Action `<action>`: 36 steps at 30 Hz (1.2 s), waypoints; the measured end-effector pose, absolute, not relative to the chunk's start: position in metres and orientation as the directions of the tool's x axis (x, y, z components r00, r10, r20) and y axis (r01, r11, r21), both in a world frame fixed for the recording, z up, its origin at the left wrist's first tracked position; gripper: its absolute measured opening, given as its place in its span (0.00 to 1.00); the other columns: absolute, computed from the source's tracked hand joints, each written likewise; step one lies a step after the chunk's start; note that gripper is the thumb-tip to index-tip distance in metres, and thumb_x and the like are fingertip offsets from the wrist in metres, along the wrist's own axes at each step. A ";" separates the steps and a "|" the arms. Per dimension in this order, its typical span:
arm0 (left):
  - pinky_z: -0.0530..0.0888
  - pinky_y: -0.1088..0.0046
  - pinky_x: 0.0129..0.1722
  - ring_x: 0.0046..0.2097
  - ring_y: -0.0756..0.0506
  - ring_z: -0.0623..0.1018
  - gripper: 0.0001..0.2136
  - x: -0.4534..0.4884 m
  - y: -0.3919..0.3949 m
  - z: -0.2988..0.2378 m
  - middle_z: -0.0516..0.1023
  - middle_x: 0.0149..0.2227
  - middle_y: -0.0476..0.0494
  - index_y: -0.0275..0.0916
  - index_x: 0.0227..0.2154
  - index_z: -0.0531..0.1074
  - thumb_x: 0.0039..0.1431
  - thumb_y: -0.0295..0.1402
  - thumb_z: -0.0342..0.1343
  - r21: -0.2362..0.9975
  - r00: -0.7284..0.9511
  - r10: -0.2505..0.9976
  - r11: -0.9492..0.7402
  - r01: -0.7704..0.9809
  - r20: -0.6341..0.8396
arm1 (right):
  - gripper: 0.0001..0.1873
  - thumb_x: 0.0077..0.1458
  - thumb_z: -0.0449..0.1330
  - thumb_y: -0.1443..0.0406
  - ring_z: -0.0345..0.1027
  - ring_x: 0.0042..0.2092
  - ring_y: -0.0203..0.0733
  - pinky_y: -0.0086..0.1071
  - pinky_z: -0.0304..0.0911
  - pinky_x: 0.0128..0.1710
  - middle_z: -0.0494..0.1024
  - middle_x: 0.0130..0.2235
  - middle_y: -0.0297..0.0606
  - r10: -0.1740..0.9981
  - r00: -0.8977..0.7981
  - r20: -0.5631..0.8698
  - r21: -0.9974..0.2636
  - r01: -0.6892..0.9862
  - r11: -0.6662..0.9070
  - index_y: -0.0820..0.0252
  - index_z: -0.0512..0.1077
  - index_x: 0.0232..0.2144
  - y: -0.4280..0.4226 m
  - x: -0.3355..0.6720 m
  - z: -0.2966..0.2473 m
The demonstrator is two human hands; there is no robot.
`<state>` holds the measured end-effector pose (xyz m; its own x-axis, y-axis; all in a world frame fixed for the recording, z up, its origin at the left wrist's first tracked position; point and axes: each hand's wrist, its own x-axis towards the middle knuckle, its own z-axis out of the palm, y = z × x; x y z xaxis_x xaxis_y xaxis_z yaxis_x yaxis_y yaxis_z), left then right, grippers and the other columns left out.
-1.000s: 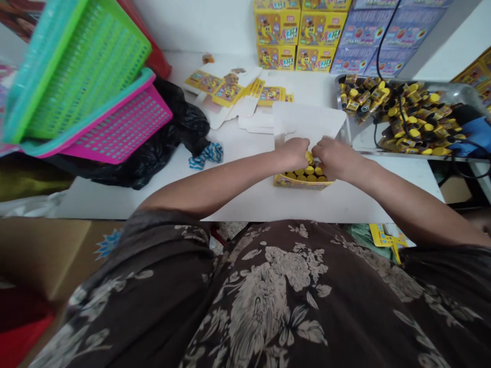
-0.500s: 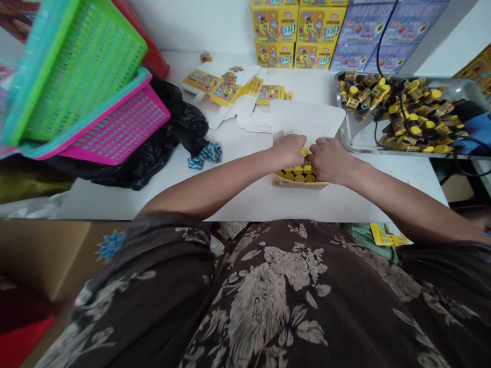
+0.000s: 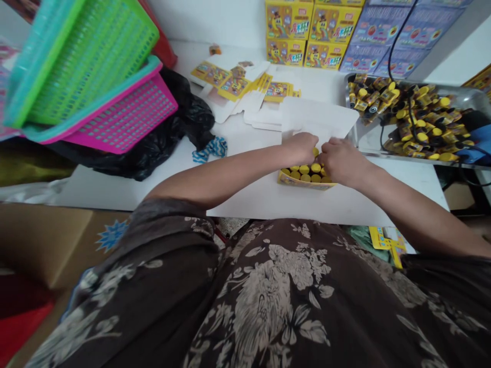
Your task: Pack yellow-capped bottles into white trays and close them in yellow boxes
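A small open yellow box (image 3: 305, 182) stands on the white table (image 3: 268, 199), filled with several upright yellow-capped bottles (image 3: 305, 169). Its white lid flap (image 3: 318, 118) stands open behind. My left hand (image 3: 303, 147) and my right hand (image 3: 341, 161) meet over the back row of the box, fingers curled and pinched around a yellow cap between them. What else the fingers hold is hidden.
A metal tray (image 3: 368, 139) at the right holds several loose yellow-capped bottles (image 3: 406, 115) and a black cable. Flat unfolded cartons (image 3: 238, 87) lie at the back. Stacked yellow boxes (image 3: 303, 30) and purple boxes (image 3: 383, 41) line the wall. Coloured plastic baskets (image 3: 84, 76) and a black bag (image 3: 169, 138) sit left.
Both hands stay pressed together over the box, working at its back row. The view shifted slightly; more yellow caps show in the front rows.
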<state>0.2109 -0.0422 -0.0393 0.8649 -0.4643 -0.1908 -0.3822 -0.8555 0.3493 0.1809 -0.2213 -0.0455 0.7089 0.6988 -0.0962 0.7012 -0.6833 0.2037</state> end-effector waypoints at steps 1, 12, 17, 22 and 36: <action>0.76 0.67 0.49 0.56 0.36 0.83 0.21 0.210 -0.043 -0.037 0.85 0.55 0.36 0.36 0.55 0.81 0.57 0.28 0.68 0.336 0.863 -0.462 -0.861 -0.381 -0.203 | 0.14 0.62 0.58 0.70 0.71 0.54 0.60 0.46 0.66 0.48 0.82 0.44 0.52 0.704 0.709 -0.045 0.163 0.700 -0.695 0.59 0.84 0.41 -0.226 0.182 -0.043; 0.75 0.64 0.53 0.60 0.34 0.82 0.21 0.203 -0.055 -0.044 0.85 0.56 0.30 0.33 0.61 0.77 0.66 0.28 0.63 0.225 0.837 -0.512 -0.853 -0.470 -0.193 | 0.13 0.62 0.59 0.68 0.80 0.43 0.51 0.44 0.76 0.43 0.84 0.41 0.43 0.374 0.819 0.434 -0.379 0.543 -0.749 0.54 0.83 0.40 -0.272 0.164 -0.071; 0.75 0.63 0.55 0.60 0.34 0.81 0.21 0.202 -0.053 -0.047 0.84 0.57 0.31 0.33 0.62 0.75 0.67 0.27 0.61 0.261 0.832 -0.511 -0.852 -0.454 -0.219 | 0.14 0.62 0.58 0.66 0.79 0.40 0.49 0.43 0.76 0.42 0.84 0.39 0.41 0.291 0.862 0.415 -0.500 0.483 -0.718 0.54 0.84 0.44 -0.276 0.150 -0.086; 0.76 0.63 0.56 0.60 0.34 0.81 0.24 0.200 -0.051 -0.043 0.83 0.58 0.31 0.33 0.61 0.77 0.64 0.34 0.66 0.290 0.831 -0.485 -0.865 -0.409 -0.273 | 0.15 0.63 0.58 0.63 0.79 0.39 0.49 0.43 0.75 0.37 0.85 0.42 0.43 0.169 0.904 0.394 -0.555 0.380 -0.740 0.54 0.83 0.46 -0.278 0.138 -0.092; 0.72 0.72 0.36 0.36 0.47 0.76 0.07 0.171 0.024 -0.075 0.78 0.34 0.48 0.42 0.35 0.76 0.65 0.39 0.62 0.747 0.810 0.078 -0.448 -0.492 0.581 | 0.14 0.58 0.59 0.64 0.80 0.44 0.55 0.48 0.77 0.52 0.86 0.42 0.44 -0.047 0.969 0.242 -0.467 0.074 -0.881 0.56 0.85 0.39 -0.341 0.194 -0.102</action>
